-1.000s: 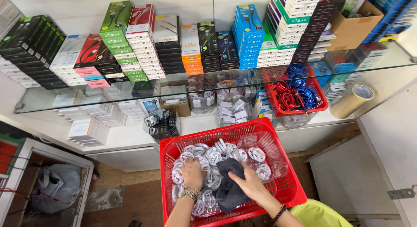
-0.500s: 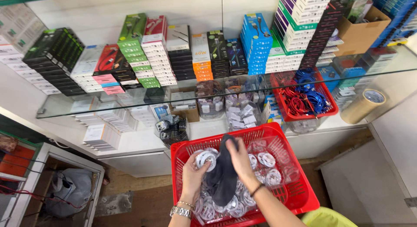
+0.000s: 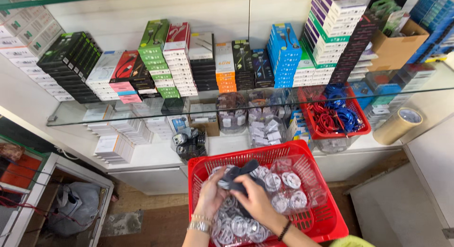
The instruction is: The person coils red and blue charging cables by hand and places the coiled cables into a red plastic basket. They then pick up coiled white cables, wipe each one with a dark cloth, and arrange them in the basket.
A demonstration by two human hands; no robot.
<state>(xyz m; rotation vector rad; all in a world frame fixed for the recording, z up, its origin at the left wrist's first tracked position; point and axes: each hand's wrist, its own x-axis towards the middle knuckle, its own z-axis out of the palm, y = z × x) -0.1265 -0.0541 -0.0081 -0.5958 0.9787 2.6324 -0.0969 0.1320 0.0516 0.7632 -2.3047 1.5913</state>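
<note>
Both hands close on a dark cloth (image 3: 239, 177): the left hand (image 3: 211, 196) pinches its near edge, the right hand (image 3: 257, 199) curls its fingers over the middle, so each grip is pressed shut on the fabric. Directly beneath the grip lie many coiled white cables in clear bags (image 3: 283, 188), filling a red plastic basket (image 3: 326, 218) that surrounds both hands. Beyond the grip stands a white shelf (image 3: 151, 157) with clear jars of small parts (image 3: 231, 115). Farther out and to the right sits a smaller red basket of red and blue cables (image 3: 336, 115) and a roll of brown tape (image 3: 398, 125). Above, a glass shelf (image 3: 66, 115) carries stacked coloured boxes (image 3: 170, 62).
</note>
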